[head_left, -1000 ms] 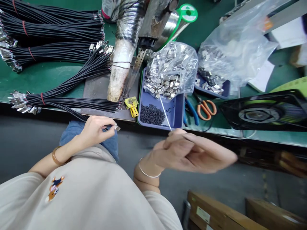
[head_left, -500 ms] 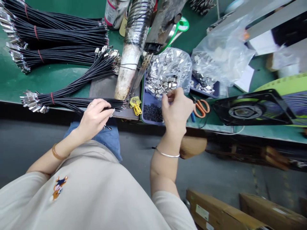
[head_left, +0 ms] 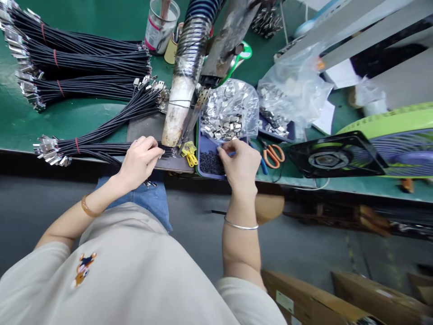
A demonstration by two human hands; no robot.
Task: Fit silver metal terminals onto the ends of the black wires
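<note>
My left hand (head_left: 139,160) rests at the bench's front edge with its fingers closed on a black wire from the bundle (head_left: 101,146) lying there. My right hand (head_left: 239,161) is over the blue tray (head_left: 203,153), fingers pinched at the heap of small metal clips (head_left: 225,126) that spill from a clear bag (head_left: 233,101). What the pinch holds is too small to make out. A pile of small black pieces (head_left: 210,162) lies in the tray's near end.
More banded black wire bundles (head_left: 77,58) with metal terminals fill the green bench's left. A wrapped tool (head_left: 184,85) leans in the middle beside a jar (head_left: 160,22). Orange-handled scissors (head_left: 273,154), a second bag of clips (head_left: 287,97) and a fan (head_left: 341,155) lie right. Cardboard boxes (head_left: 314,302) sit below.
My right hand went from in front of me up to the clip heap in the blue tray. My left hand rose from my lap to the wire bundle at the bench edge.
</note>
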